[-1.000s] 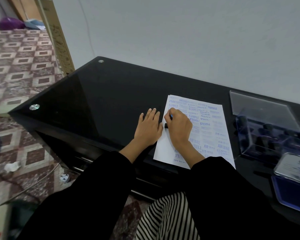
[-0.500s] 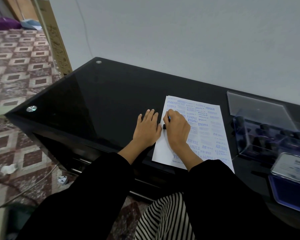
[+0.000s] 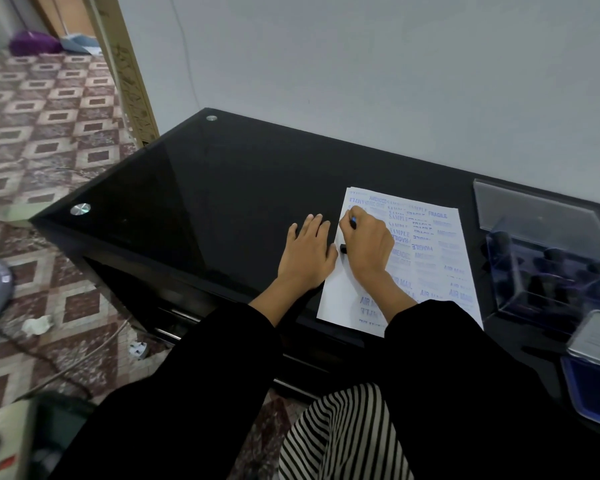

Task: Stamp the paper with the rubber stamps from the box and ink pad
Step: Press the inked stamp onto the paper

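Observation:
A white paper (image 3: 440,258) covered with several blue stamp prints lies on the black glass table (image 3: 205,202). My right hand (image 3: 366,242) grips a black rubber stamp (image 3: 343,248) and holds it down on the paper's left part; a blue bit of the stamp shows between the fingers. My left hand (image 3: 307,252) rests flat on the table with its fingers straight, at the paper's left edge. A clear plastic box (image 3: 548,271) with dark stamps inside stands to the right. The blue ink pad (image 3: 593,389) with its lid raised sits at the right edge of the head view.
The table's front edge runs just under my forearms. A grey wall stands behind the table. To the left is patterned tile floor with a cable, a plug (image 3: 137,349) and a crumpled scrap (image 3: 37,323).
My right hand still holds the stamp on the paper's left part. The left hand stays flat beside it. The camera view has shifted slightly.

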